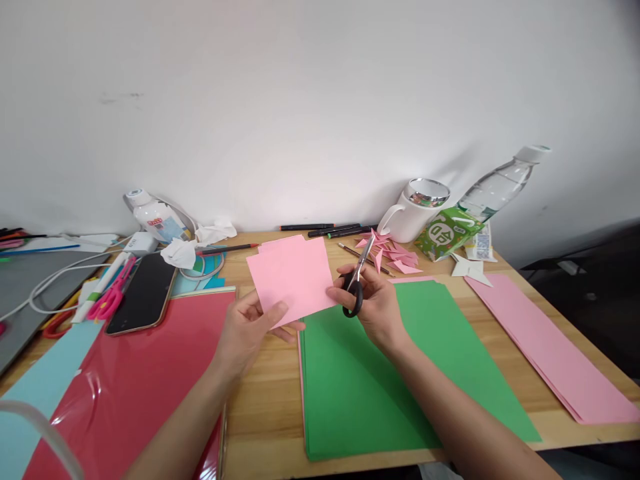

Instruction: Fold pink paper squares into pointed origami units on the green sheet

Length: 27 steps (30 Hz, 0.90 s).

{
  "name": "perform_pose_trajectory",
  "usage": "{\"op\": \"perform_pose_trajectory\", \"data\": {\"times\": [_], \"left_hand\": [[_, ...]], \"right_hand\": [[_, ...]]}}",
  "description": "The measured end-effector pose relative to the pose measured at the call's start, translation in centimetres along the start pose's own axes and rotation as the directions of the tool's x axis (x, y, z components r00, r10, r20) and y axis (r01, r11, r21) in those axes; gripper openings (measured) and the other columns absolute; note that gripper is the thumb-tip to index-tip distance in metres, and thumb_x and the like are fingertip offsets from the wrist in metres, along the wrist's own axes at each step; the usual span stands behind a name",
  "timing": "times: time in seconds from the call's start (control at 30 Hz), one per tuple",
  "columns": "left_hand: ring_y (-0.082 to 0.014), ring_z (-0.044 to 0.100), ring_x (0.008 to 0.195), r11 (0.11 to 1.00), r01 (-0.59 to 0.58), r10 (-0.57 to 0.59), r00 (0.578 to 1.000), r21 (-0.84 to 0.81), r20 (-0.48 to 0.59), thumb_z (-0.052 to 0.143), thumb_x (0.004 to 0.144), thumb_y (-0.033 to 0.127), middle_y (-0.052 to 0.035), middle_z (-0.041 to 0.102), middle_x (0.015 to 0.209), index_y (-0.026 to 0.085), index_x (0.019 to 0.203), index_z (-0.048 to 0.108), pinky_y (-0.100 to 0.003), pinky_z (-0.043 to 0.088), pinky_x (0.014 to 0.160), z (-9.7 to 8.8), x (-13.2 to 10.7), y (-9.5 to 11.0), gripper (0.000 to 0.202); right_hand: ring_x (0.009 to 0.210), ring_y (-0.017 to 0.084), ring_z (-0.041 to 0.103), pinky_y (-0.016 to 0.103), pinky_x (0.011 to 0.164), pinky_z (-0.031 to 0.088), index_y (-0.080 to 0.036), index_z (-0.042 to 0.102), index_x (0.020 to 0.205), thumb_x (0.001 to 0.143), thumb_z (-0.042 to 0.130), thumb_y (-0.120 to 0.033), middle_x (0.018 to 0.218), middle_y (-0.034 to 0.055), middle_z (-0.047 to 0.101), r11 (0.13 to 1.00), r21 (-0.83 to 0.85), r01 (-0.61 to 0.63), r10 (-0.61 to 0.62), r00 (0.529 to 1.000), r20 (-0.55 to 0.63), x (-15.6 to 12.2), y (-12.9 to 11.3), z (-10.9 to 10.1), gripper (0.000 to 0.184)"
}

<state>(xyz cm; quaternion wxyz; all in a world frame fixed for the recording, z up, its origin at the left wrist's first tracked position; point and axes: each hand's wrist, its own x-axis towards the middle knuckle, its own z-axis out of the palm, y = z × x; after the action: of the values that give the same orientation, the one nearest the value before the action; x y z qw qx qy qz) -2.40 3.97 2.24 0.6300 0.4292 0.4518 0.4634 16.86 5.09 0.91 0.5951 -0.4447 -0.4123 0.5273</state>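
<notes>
Pink paper squares [293, 277], at least two lying one over another, are held up above the table. My left hand [257, 317] grips them at the lower left, thumb in front and fingers behind. Black-handled scissors [356, 290] sit in my right hand [375, 303], blades pointing up and away; my right fingertips also reach the right edge of the pink paper. Below my hands lies a stack of green paper [375, 380], with pink sheets showing at its edge.
Behind my right hand are folded pink paper pieces [395, 255], black pens [340, 231], a white mug [417, 210], a green carton [445, 233] and a water bottle [503, 183]. Pink strips [550, 347] lie right. Left are a phone [143, 293], pink scissors [113, 293] and a red sheet [160, 373].
</notes>
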Motion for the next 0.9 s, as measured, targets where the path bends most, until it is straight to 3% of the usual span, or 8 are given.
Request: {"op": "perform_pose_trajectory", "data": {"times": [0.13, 0.27, 0.33, 0.4, 0.47, 0.57, 0.63, 0.9], "left_hand": [[-0.0181, 0.064, 0.043, 0.985, 0.086, -0.083, 0.996, 0.152, -0.022, 0.073, 0.069, 0.033, -0.0077, 0.068, 0.052, 0.009, 0.068, 0.067, -0.023, 0.052, 0.04, 0.0, 0.0, -0.2, 0.024], [-0.0153, 0.059, 0.038, 0.986, -0.031, 0.055, 0.988, 0.164, -0.146, 0.071, 0.07, 0.031, -0.0063, 0.067, 0.05, 0.01, 0.062, 0.066, -0.023, 0.049, 0.038, -0.2, -0.1, 0.0, 0.023], [-0.0152, 0.06, 0.04, 0.985, -0.101, 0.129, 0.97, 0.139, -0.208, 0.071, 0.07, 0.03, -0.0057, 0.067, 0.052, 0.011, 0.062, 0.067, -0.023, 0.049, 0.037, -0.2, -0.1, 0.2, 0.022], [-0.0161, 0.061, 0.043, 0.982, -0.153, 0.175, 0.955, 0.11, -0.241, 0.072, 0.069, 0.029, -0.0062, 0.068, 0.056, 0.011, 0.062, 0.067, -0.023, 0.048, 0.036, -0.2, -0.1, 0.4, 0.02], [-0.0168, 0.062, 0.045, 0.978, -0.19, 0.206, 0.948, 0.086, -0.244, 0.072, 0.069, 0.027, -0.0061, 0.069, 0.06, 0.011, 0.063, 0.068, -0.023, 0.047, 0.034, -0.1, -0.2, 0.5, 0.018], [-0.016, 0.061, 0.042, 0.973, -0.217, 0.231, 0.941, 0.082, -0.246, 0.07, 0.071, 0.026, -0.0047, 0.069, 0.06, 0.012, 0.062, 0.068, -0.023, 0.046, 0.032, -0.2, -0.3, 0.6, 0.017], [-0.0146, 0.058, 0.037, 0.973, -0.209, 0.226, 0.942, 0.094, -0.247, 0.069, 0.072, 0.027, -0.0035, 0.067, 0.056, 0.012, 0.06, 0.067, -0.023, 0.044, 0.031, -0.2, -0.4, 0.5, 0.019], [-0.0112, 0.05, 0.032, 0.965, -0.202, 0.239, 0.938, 0.167, -0.25, 0.067, 0.075, 0.026, 0.0002, 0.056, 0.041, 0.014, 0.048, 0.059, -0.021, 0.039, 0.029, -0.2, -0.6, 0.3, 0.031]], "right_hand": [[0.058, 0.012, 0.056, 0.023, 0.051, 0.045, -0.019, 0.06, 0.084, 0.05, 0.086, -0.029, 0.066, -0.0018, 0.065, 1.0, 0.011, -0.004, 0.004, 0.999, 0.041, -0.1, 0.1, 0.2, 0.044], [0.06, 0.012, 0.055, 0.024, 0.053, 0.044, -0.019, 0.06, 0.088, 0.053, 0.084, -0.032, 0.068, -0.0021, 0.064, 1.0, -0.013, 0.003, -0.002, 0.997, 0.08, 0.1, 0.3, -0.3, 0.045], [0.061, 0.011, 0.054, 0.024, 0.055, 0.042, -0.019, 0.061, 0.092, 0.057, 0.083, -0.035, 0.069, -0.002, 0.063, 0.998, -0.05, -0.024, 0.032, 0.984, 0.173, 0.1, 0.4, -0.5, 0.044], [0.064, 0.011, 0.054, 0.025, 0.059, 0.042, -0.018, 0.062, 0.098, 0.062, 0.08, -0.037, 0.073, -0.0008, 0.062, 0.993, -0.089, -0.072, 0.098, 0.935, 0.341, -0.1, 0.4, -0.7, 0.044], [0.067, 0.011, 0.052, 0.025, 0.061, 0.04, -0.017, 0.061, 0.104, 0.066, 0.078, -0.041, 0.077, 0.0006, 0.06, 0.987, -0.117, -0.112, 0.156, 0.846, 0.509, -0.4, 0.4, -0.7, 0.049], [0.068, 0.012, 0.048, 0.025, 0.06, 0.037, -0.015, 0.059, 0.11, 0.068, 0.075, -0.049, 0.078, 0.0008, 0.056, 0.983, -0.136, -0.126, 0.184, 0.745, 0.641, -0.8, 0.1, -0.7, 0.056], [0.067, 0.012, 0.046, 0.025, 0.06, 0.035, -0.015, 0.059, 0.109, 0.069, 0.073, -0.052, 0.076, 0.0003, 0.054, 0.983, -0.137, -0.121, 0.182, 0.728, 0.661, -1.0, 0.0, -0.7, 0.056], [0.069, 0.012, 0.048, 0.026, 0.062, 0.033, -0.017, 0.059, 0.11, 0.072, 0.072, -0.049, 0.077, 0.0, 0.051, 0.98, -0.125, -0.155, 0.199, 0.737, 0.646, -1.0, -0.2, -0.8, 0.051]]}}
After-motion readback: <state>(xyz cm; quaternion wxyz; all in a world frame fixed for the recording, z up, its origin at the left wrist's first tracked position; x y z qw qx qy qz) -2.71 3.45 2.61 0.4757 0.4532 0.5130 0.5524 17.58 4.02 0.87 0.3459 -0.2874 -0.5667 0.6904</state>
